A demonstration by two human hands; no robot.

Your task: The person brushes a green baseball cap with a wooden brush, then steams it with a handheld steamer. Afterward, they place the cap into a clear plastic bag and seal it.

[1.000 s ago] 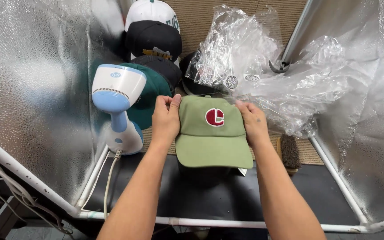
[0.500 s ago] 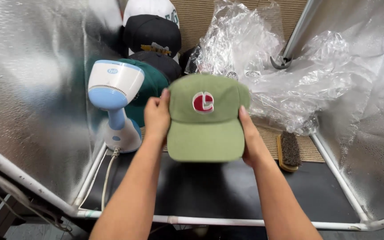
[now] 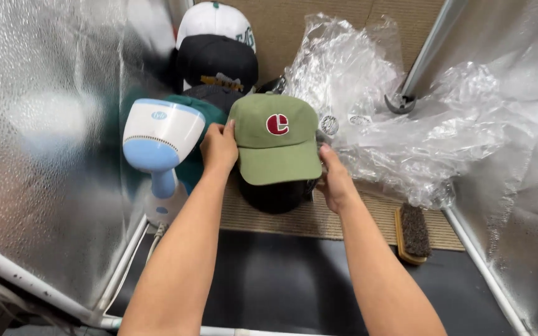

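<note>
Two hands of mine hold the green cap (image 3: 274, 138), one at each side. My left hand (image 3: 219, 148) curls over the edge of the crown, fingers closed on the fabric; my right hand (image 3: 335, 180) pinches the far side just under the brim's corner, thumb on top. A second ago the cap lay lower and flatter, close in front of me; since then I have lifted it forward, and it now sits over a dark rounded form (image 3: 275, 194) standing on the tan mat (image 3: 319, 218), brim toward me. By my judgement the cap is being seated on that form, and my grip is settling it, not yet letting go.

On the crown's front is a round red patch with a white letter shape. Just left of my left hand stands a white and pale blue handheld steamer (image 3: 160, 146), with a small round blue mark on its head. Behind it caps are stacked: a teal one, a black one (image 3: 217, 60) with a gold strip, a white one (image 3: 214, 18) on top. To the right lie crumpled clear plastic bags (image 3: 406, 118), two bearing small round stickers, pale and dark. A wooden brush (image 3: 413, 233) lies on the mat's right edge.
</note>
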